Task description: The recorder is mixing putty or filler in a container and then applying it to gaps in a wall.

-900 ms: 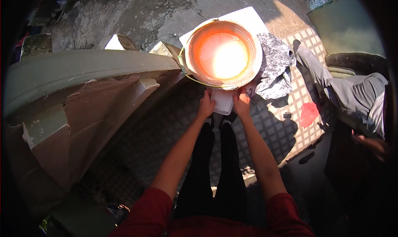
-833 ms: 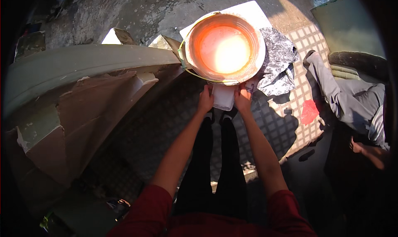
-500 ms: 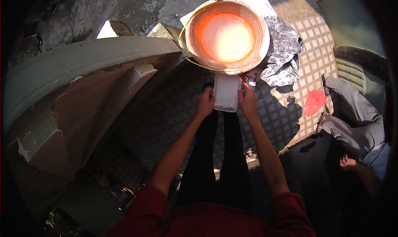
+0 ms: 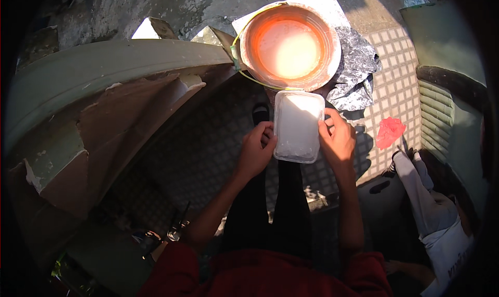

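Observation:
A rectangular translucent plastic container, pale and white-looking, is held between my hands in front of my legs. My left hand grips its left edge with curled fingers, while my right hand holds the right edge. Just beyond it, a wide bucket with an orange inside and a yellow handle rests on a white board; sunlight glares off whatever is in it. Crumpled grey-and-white patterned cloth lies beside the bucket's right side.
A curved pale green structure with broken edges fills the left side. On the tiled floor lies red crumpled plastic. At right are green ridged panels and another person in light trousers, near the lower corner.
Both my hands have drawn the container out from the bucket's near rim toward me, so it looks larger and fully visible. The other person's legs have moved down toward the lower right.

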`<state>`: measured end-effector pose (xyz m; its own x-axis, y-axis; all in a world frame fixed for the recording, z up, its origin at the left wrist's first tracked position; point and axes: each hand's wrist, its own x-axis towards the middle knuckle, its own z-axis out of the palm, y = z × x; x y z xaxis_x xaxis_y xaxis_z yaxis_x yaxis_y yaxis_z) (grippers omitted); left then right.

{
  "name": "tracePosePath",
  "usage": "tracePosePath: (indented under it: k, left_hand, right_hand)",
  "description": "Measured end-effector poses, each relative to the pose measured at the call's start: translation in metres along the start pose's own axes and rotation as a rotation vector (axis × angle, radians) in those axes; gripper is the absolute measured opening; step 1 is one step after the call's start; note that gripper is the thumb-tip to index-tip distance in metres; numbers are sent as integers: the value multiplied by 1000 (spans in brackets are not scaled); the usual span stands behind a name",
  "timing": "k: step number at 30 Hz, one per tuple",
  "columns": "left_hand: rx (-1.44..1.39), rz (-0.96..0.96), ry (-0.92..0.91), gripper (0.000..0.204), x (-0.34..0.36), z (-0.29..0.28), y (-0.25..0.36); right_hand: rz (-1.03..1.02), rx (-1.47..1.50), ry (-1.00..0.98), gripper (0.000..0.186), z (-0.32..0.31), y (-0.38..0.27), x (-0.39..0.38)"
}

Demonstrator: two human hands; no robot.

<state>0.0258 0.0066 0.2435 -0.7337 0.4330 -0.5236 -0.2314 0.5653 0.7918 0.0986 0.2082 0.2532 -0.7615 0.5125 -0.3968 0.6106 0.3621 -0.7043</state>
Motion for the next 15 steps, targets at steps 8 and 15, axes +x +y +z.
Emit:
tracePosePath:
  k: [8,15]
  left_hand:
    - [77,28,0,24,105,1,16]
    - [148,71,-29,29,183,-10,-11]
  right_hand:
    - [-72,-86,5,22,2,1,115]
    - [-20,-170,-86,27,28,14,190]
